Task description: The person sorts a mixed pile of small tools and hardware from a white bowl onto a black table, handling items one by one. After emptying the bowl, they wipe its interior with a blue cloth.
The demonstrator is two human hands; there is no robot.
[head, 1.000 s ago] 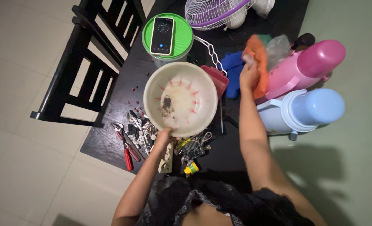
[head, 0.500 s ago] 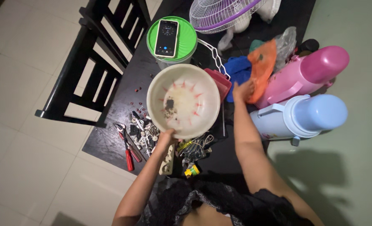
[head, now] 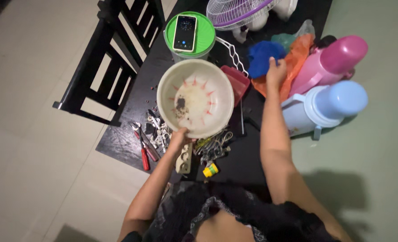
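Red-handled pliers [head: 143, 152] lie on the dark table [head: 118, 139]. The left hand [head: 179, 138] grips the near rim of the cream bowl [head: 195, 97], held above the clutter. The right hand [head: 276, 74] closes on a blue cloth [head: 260, 54], beside the pink flask [head: 331, 60].

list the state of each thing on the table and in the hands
bowl: held tilted by the left hand, dirt specks inside
blue cloth: bunched, gripped by the right hand
orange cloth: crumpled, lying loose
phone: screen lit, flat on the green lid
pink flask: closed
blue flask: closed
pliers: lying flat
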